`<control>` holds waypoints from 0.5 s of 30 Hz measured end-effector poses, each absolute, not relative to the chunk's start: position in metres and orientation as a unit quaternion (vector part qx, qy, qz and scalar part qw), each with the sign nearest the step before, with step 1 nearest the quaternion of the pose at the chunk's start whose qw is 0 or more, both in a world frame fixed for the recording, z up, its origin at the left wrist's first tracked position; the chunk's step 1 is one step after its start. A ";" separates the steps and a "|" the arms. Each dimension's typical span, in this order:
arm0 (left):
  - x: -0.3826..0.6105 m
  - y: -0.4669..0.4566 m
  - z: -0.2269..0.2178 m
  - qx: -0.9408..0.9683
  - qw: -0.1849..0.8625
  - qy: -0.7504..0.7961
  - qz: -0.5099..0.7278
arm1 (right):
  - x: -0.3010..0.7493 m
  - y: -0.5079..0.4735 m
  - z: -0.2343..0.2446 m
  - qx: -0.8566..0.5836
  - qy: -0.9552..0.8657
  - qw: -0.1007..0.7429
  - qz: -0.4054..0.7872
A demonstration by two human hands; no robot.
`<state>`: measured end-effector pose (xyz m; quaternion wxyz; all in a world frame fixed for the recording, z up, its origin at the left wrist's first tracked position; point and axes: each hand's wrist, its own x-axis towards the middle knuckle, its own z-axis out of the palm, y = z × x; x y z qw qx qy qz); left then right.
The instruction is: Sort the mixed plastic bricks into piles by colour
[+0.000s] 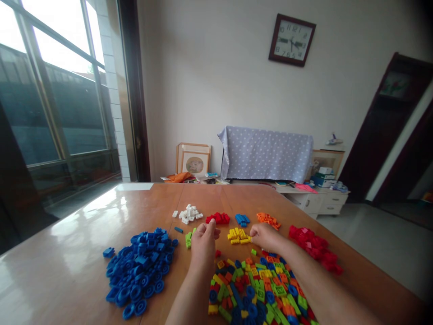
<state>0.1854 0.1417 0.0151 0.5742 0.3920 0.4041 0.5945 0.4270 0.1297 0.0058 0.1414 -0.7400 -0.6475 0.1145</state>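
My right hand point(265, 237) is closed in a pinch at the right side of a small group of yellow toy bricks point(238, 234); a yellow brick point(249, 239) shows at its fingertips. My left hand point(204, 235) has its fingers curled, just in front of the red brick pile point(218, 218) and to the right of some light green bricks point(188, 239). What it holds, if anything, is hidden. Below and between my forearms spreads a big heap of mixed-colour bricks point(257, 289). A single green brick point(253, 252) lies apart above that heap.
On the wooden table point(84, 253) sit a large blue pile point(142, 266), white bricks point(188, 213), small blue bricks point(242, 220), orange bricks point(268, 220) and a red pile point(314, 248) at right. A low cabinet point(316, 203) and a cloth-covered object point(267, 153) stand behind.
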 end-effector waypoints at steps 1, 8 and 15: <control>0.185 0.141 0.015 0.393 0.574 0.403 0.595 | 0.426 0.129 0.007 -0.739 -0.649 0.142 0.115; 0.185 0.140 0.014 0.390 0.577 0.405 0.592 | 0.422 0.128 0.010 -0.727 -0.655 0.159 0.132; 0.185 0.142 0.014 0.390 0.574 0.410 0.592 | 0.427 0.132 0.007 -0.748 -0.618 0.195 0.144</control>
